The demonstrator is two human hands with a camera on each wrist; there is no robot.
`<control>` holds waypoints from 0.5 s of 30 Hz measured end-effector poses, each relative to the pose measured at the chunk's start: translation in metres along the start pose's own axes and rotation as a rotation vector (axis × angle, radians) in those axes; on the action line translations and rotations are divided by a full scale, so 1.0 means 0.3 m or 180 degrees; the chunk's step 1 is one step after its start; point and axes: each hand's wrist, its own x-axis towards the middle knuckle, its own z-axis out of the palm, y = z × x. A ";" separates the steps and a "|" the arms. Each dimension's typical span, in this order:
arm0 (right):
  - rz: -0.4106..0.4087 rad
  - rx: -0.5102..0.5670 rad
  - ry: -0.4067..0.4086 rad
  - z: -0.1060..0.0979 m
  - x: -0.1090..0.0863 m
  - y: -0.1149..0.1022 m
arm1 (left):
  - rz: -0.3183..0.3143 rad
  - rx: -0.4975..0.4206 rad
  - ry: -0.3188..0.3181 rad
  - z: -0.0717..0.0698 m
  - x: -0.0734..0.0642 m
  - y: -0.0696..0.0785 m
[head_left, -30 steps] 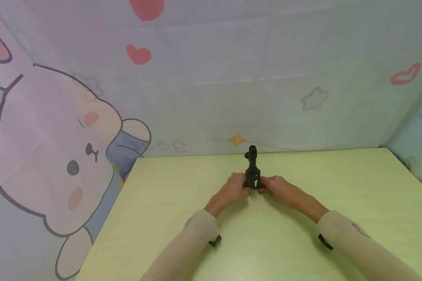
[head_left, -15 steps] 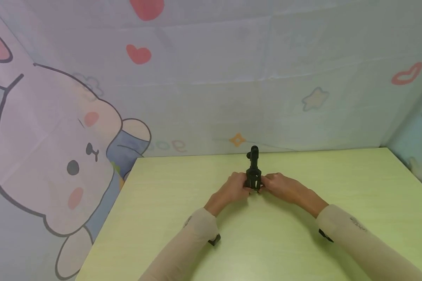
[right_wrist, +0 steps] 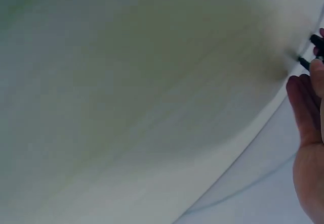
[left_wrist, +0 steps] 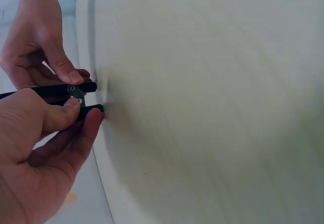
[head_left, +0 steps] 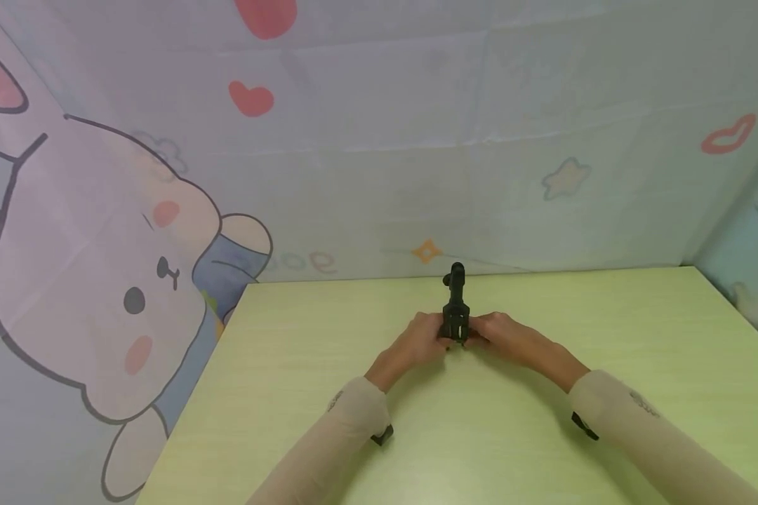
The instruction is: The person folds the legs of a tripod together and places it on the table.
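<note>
A small black tripod (head_left: 457, 298) stands upright between both hands near the back of the table, its rounded head with a side knob on top. My left hand (head_left: 420, 337) grips the lower part from the left. In the left wrist view its thumb and fingers pinch a black leg (left_wrist: 91, 111) beside a small hinged brace (left_wrist: 77, 96). From the right, my right hand (head_left: 505, 337) holds another leg (left_wrist: 50, 90), thumb along its end. Only the leg ends (right_wrist: 305, 63) and part of that hand show at the edge of the right wrist view.
The pale yellow-green table (head_left: 480, 435) runs back to a light cloth backdrop (head_left: 379, 175) printed with hearts and a star. A large cartoon rabbit (head_left: 101, 280) is printed on the cloth at left. Dark wrist devices (head_left: 382, 435) show below both sleeves.
The tripod has shifted very slightly right, and the gap seen between its lower legs looks narrower. Both hands keep their hold, with only small movements.
</note>
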 end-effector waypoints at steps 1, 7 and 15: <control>0.0084 0.0154 0.0000 0.003 0.002 -0.002 | 0.0023 -0.0004 0.0022 0.002 -0.002 -0.001; 0.0411 0.0753 0.0180 0.014 -0.004 -0.014 | 0.0069 -0.0176 0.0065 0.008 -0.012 0.005; 0.0673 0.1043 0.0317 0.019 -0.021 -0.029 | 0.0089 -0.0230 -0.0341 -0.049 -0.019 0.010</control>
